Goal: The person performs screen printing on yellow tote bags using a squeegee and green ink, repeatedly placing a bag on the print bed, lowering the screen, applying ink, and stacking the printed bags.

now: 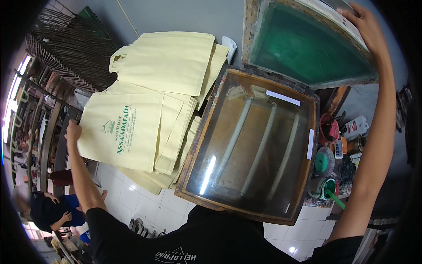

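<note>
My left hand (73, 131) grips the left edge of a cream cloth bag with green print (127, 134), which lies on top of a stack of the same bags. My right hand (363, 23) is raised and holds the top edge of a wooden printing screen with green mesh (307, 44), tilted up on its hinge. Below the screen lies a glass-topped wooden light box (255, 141) with long tubes inside.
More cream bags (171, 61) are piled behind the printed one. Pots of green ink and a red tin (327, 163) crowd a shelf at the right. A dark wire rack (70, 48) stands at the upper left. A person crouches at the lower left (48, 209) on white floor tiles.
</note>
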A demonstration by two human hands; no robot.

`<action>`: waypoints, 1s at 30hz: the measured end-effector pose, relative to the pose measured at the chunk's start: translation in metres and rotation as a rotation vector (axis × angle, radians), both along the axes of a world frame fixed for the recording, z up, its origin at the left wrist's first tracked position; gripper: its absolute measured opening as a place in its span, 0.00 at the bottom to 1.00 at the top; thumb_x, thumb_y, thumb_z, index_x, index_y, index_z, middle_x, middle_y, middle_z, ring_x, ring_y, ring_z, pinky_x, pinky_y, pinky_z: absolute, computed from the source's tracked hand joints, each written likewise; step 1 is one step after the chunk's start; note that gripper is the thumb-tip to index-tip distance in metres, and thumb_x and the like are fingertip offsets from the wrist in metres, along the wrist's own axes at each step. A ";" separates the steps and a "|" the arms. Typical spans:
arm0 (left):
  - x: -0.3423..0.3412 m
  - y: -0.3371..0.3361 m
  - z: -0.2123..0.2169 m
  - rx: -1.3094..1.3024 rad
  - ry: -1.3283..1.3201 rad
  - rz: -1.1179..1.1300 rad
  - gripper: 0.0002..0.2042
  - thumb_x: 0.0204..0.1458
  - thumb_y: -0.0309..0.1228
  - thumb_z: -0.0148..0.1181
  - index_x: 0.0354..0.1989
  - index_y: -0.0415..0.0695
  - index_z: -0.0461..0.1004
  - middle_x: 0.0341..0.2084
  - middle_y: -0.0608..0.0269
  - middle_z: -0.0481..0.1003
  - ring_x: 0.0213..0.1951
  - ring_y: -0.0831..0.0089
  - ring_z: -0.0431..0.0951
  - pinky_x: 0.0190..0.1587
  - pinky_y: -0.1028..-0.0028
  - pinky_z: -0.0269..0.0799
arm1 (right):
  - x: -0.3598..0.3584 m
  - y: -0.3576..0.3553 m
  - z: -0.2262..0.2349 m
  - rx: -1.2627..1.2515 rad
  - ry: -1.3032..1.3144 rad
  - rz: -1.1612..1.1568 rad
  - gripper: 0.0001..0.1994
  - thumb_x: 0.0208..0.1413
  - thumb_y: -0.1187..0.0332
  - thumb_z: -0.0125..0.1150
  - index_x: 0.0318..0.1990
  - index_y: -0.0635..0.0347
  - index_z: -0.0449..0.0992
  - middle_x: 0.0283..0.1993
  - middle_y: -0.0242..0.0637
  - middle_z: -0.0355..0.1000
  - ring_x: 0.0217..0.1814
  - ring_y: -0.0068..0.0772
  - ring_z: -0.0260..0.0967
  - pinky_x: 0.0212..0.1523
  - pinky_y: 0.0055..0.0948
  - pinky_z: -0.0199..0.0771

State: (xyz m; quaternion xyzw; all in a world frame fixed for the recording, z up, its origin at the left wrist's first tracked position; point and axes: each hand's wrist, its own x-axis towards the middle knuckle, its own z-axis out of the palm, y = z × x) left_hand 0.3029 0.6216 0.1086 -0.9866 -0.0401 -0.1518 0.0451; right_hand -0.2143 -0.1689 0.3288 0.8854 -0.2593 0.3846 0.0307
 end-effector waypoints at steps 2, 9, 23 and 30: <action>-0.003 -0.103 -0.044 0.176 -0.039 -0.055 0.29 0.51 0.33 0.60 0.66 0.50 0.67 0.62 0.51 0.73 0.65 0.48 0.70 0.59 0.37 0.63 | 0.003 0.012 0.000 0.052 0.000 -0.017 0.27 0.49 0.53 0.75 0.43 0.74 0.83 0.39 0.63 0.80 0.40 0.57 0.79 0.47 0.46 0.74; -0.155 -0.419 -0.096 -0.172 0.109 -1.318 0.36 0.48 0.43 0.72 0.65 0.43 0.67 0.63 0.48 0.69 0.68 0.54 0.65 0.72 0.50 0.53 | 0.001 -0.001 0.004 0.052 0.025 -0.065 0.26 0.48 0.52 0.76 0.49 0.65 0.84 0.42 0.62 0.80 0.51 0.50 0.80 0.58 0.43 0.73; -0.148 -0.459 -0.110 -0.182 -0.106 -1.419 0.15 0.58 0.29 0.61 0.53 0.39 0.73 0.49 0.47 0.79 0.51 0.50 0.79 0.59 0.59 0.72 | 0.001 -0.010 -0.003 0.034 -0.040 0.026 0.17 0.52 0.62 0.72 0.32 0.73 0.81 0.23 0.45 0.76 0.25 0.30 0.67 0.30 0.38 0.67; -0.136 -0.447 -0.118 0.003 -0.064 -1.434 0.21 0.57 0.30 0.62 0.59 0.42 0.72 0.57 0.46 0.75 0.61 0.53 0.74 0.68 0.57 0.65 | 0.002 -0.002 -0.001 0.044 -0.033 -0.001 0.17 0.52 0.62 0.71 0.31 0.73 0.81 0.22 0.46 0.75 0.25 0.30 0.66 0.29 0.38 0.66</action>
